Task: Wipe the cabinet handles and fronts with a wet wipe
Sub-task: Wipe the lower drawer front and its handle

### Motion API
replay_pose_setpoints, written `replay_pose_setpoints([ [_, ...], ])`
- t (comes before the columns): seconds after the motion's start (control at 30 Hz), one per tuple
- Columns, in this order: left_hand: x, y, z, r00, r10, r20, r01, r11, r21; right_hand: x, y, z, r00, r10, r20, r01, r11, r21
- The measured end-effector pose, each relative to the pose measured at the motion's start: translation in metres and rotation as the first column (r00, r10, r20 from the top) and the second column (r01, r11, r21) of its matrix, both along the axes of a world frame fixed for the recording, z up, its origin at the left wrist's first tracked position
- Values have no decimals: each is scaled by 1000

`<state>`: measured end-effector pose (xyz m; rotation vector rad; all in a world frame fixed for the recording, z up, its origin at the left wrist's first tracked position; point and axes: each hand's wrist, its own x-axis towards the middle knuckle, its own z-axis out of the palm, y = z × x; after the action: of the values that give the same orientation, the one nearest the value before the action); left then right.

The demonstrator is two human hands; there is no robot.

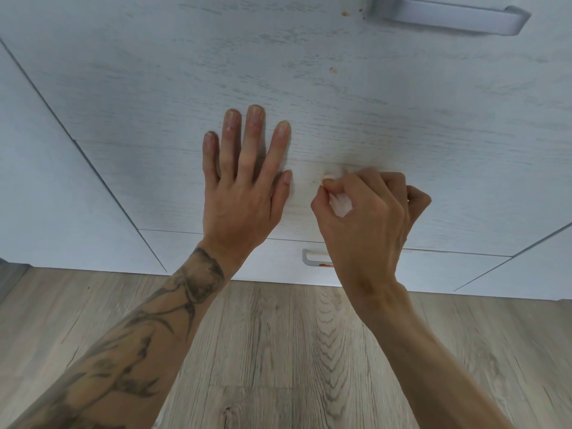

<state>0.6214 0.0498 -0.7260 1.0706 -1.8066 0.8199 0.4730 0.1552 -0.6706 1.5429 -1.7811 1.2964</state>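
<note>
A pale grey wood-grain drawer front [309, 88] fills the upper view, with a silver handle [448, 18] at its top right. My left hand [244, 184] lies flat on the front, fingers straight and spread. Just to its right, my right hand [368, 218] is curled round a small white wet wipe [340, 204] and presses it against the front. A few small brown spots [333, 70] mark the front below and left of the handle. A lower drawer's handle [312, 258], with an orange smear, shows partly under my right wrist.
Neighbouring cabinet fronts [46, 181] stand to the left and at the right [541, 261]. Light wood-look flooring [278, 351] stretches below the cabinets.
</note>
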Motion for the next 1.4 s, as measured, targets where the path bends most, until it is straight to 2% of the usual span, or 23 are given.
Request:
replay_pose_setpoints([
  [0.4, -1, 1, 1, 1000, 5, 6, -5, 1000, 2, 0, -4, 8, 999, -3, -35, 5, 998, 61],
  [0.7, 1, 4, 2, 1000, 1, 15, -1, 1000, -1, -39, 15, -8, 976, 198, -93, -198, 980, 14],
  [0.93, 2, 5, 4, 1000, -10, 12, 9, 1000, 17, -65, 20, -12, 983, 175, -49, -177, 982, -60],
  [1.13, 2, 5, 3, 999, 2, 34, -2, 1000, 4, -47, 5, -16, 942, 279, -188, -290, 957, -31],
  [1.4, 2, 5, 3, 1000, -1, 25, 1, 1000, 6, -97, 21, -24, 970, 194, -147, -207, 975, -79],
])
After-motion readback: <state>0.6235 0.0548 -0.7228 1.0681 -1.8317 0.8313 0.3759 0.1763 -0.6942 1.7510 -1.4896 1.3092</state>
